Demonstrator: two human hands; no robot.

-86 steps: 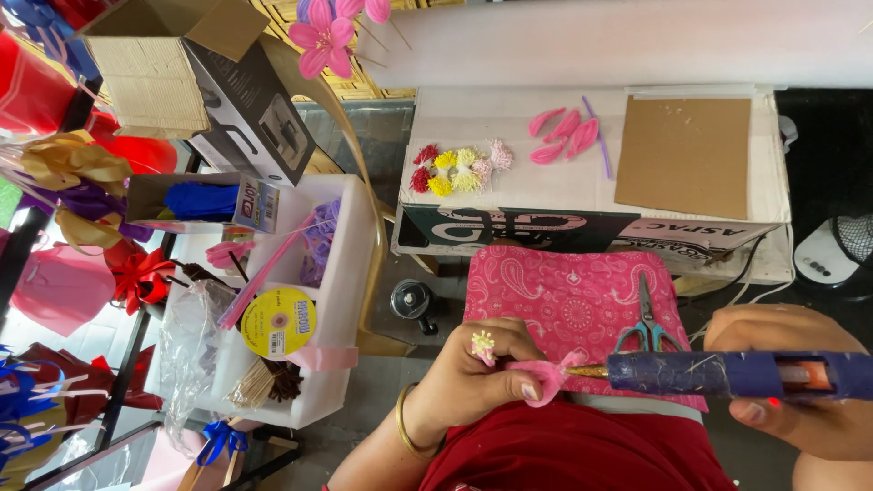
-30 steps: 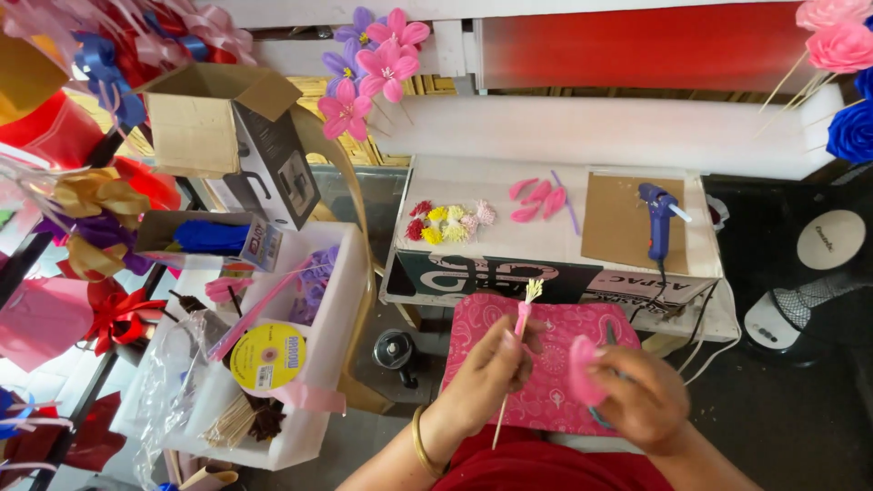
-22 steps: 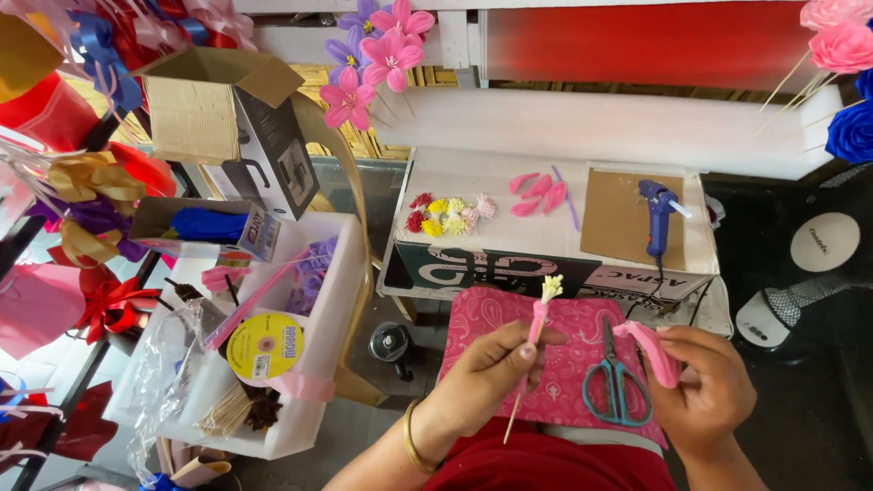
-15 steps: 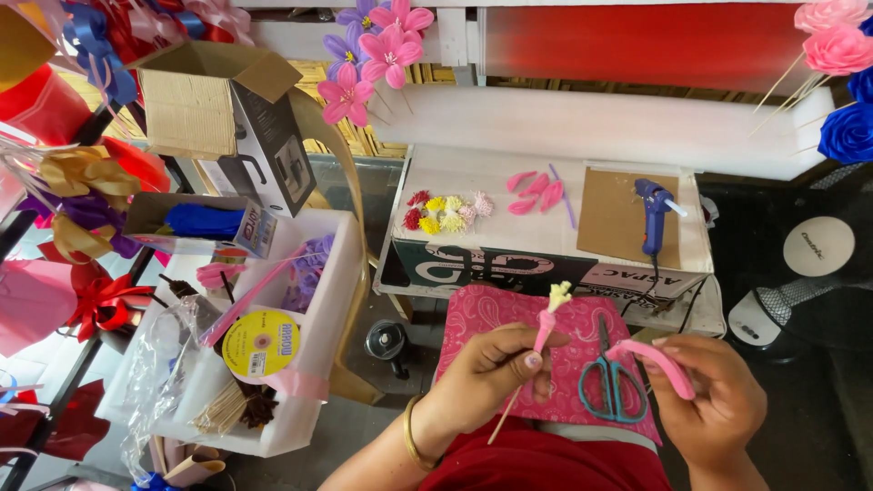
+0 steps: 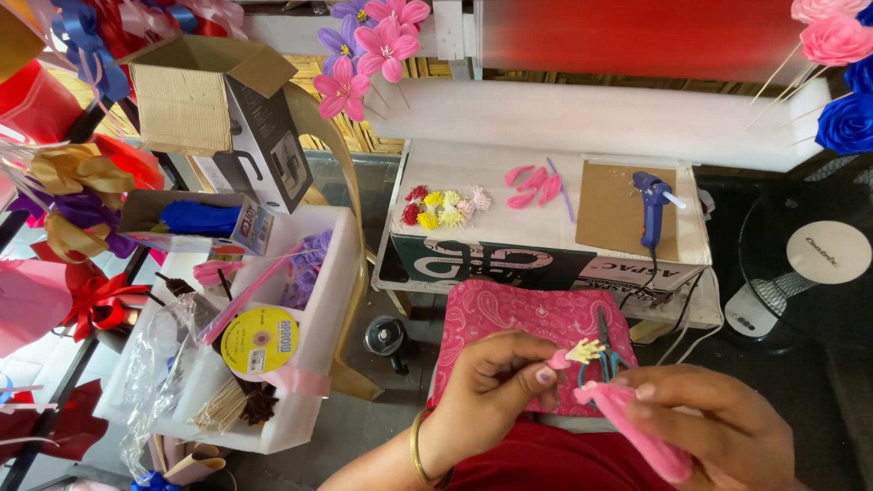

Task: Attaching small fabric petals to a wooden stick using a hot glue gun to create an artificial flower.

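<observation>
The left hand (image 5: 496, 386) pinches a yellow-tipped flower stem (image 5: 571, 353) upright, low in view; at its 4 o'clock the right hand (image 5: 718, 436) grips a pink petal (image 5: 632, 427), touching. Scissors (image 5: 605, 350) lie behind on pink cloth (image 5: 509, 318), within reach.

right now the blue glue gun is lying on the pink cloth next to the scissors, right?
Not quite. The head view shows the blue glue gun lying on the brown cardboard sheet on top of the box, not on the pink cloth. Only the scissors lie on that cloth.
</observation>
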